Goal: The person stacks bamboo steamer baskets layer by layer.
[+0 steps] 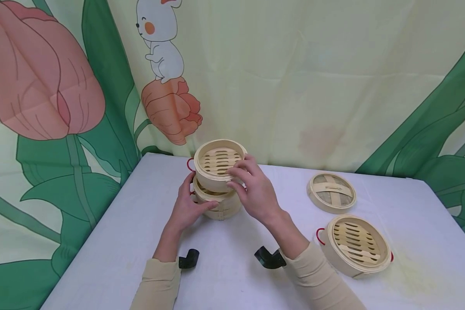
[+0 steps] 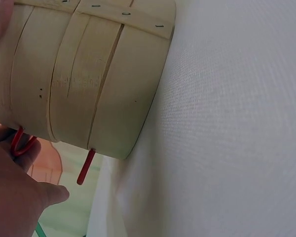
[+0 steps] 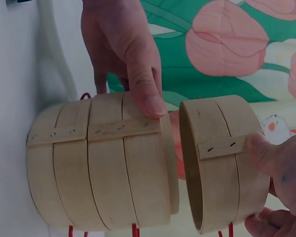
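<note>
Backdrop (image 1: pixel 255 107): pale cloth across the top of the frame, printed with a pink tulip (image 1: pixel 42 73) at upper left and a white rabbit (image 1: pixel 165 60) at upper centre-left.
Table (image 1: pixel 116 241): covered in white, filling most of the lower frame.
Left hand (image 1: pixel 187 206): left of centre, curled round the side of the lower stack (image 1: pixel 226 209), thumb on its front wall, fingers behind; beige sleeve (image 1: pixel 156 280) at the bottom edge.
Lower stack: centre of the frame, two bamboo steamer tiers standing upright on the table, a red loop (image 2: pixel 86 167) jutting from the lower tier in the left wrist view.
Upper basket (image 1: pixel 213 181): just above the lower stack, slatted inside facing up; the right wrist view shows a narrow gap between the two.
Right hand (image 1: pixel 255 189): right of the upper basket, pinching its wall between thumb and fingertips.
Black piece (image 1: pixel 270 258): at the right wrist, lower centre.
Lid (image 1: pixel 335 199): right of centre, flat on the table, a strap across its woven top.
Lone basket (image 1: pixel 339 254): lower right, nearer the bottom edge than the lid, slats showing, red at both sides.
</note>
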Available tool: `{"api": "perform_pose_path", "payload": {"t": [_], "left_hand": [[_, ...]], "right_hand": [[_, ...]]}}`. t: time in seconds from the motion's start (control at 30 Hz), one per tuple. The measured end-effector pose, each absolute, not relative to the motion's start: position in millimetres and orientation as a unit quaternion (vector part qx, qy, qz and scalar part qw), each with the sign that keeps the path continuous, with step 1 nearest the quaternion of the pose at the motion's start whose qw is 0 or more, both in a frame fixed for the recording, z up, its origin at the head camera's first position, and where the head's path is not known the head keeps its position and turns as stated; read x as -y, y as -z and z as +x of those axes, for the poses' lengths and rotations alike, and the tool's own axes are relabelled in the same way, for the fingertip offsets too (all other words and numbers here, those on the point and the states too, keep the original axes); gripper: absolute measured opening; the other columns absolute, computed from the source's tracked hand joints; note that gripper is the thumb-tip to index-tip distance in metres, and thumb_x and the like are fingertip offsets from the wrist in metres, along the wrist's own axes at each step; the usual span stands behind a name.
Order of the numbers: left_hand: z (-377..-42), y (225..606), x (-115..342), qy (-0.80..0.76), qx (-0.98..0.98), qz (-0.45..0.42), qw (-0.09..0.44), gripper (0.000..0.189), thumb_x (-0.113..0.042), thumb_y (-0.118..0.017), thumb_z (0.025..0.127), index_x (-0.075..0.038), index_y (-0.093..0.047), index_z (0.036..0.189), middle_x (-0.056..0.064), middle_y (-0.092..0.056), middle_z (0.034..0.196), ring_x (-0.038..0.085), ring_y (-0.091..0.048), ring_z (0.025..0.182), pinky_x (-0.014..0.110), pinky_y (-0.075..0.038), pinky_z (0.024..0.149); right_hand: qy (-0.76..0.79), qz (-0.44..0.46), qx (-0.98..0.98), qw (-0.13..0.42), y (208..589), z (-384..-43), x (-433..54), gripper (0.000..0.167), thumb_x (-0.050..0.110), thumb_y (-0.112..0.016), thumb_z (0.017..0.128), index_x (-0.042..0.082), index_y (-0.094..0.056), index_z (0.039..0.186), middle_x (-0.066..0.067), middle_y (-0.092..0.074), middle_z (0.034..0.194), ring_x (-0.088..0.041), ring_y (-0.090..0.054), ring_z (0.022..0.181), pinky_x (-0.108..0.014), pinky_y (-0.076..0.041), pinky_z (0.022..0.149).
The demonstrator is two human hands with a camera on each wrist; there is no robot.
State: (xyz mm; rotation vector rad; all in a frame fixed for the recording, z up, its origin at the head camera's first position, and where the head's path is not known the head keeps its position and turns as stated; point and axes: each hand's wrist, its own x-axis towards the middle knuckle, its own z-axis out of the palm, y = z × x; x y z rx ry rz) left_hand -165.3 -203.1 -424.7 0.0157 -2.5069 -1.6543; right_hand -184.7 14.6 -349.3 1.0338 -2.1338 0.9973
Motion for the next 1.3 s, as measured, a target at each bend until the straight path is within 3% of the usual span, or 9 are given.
{"api": "perform_pose_path", "payload": {"t": [0.23,0.57,1.3], "left_hand": [[-165,425,203,0.557,0.828,0.016,0.062,0.123,-0.037,-0.094,0.07,-0.011,-0.015,0.16,0.012,-0.025,0.156,0.032,-0.039,0.128,0.051,-0.04,0.103],[-164,425,202,0.558,0.827,0.024,0.064,0.123,-0.036,-0.095,0.069,-0.011,-0.016,0.16,0.017,-0.021,0.16,0.036,-0.037,0.135,0.055,-0.039,0.107],[-164,425,202,0.552,0.831,0.032,0.063,0.118,-0.038,-0.095,0.069,-0.014,-0.022,0.158,0.014,-0.025,0.157,0.034,-0.041,0.13,0.054,-0.041,0.104]], "right_hand": [[-0.367,0.387,0.799,0.277,353,-182,-8,0.024,0.003,-0.083,0.081,0.002,-0.073,0.104,-0.011,-0.059,0.107,-0.038,-0.053,0.125,-0.043,-0.055,0.088],[-0.355,0.382,0.807,0.277,360,-179,-2,0.024,0.006,-0.084,0.081,0.003,-0.075,0.103,-0.01,-0.061,0.105,-0.039,-0.053,0.126,-0.043,-0.053,0.094],[-0.341,0.342,0.828,0.286,366,-171,6,0.025,0.013,-0.086,0.08,0.008,-0.078,0.103,-0.006,-0.064,0.102,-0.03,-0.055,0.118,-0.041,-0.057,0.082]]}}
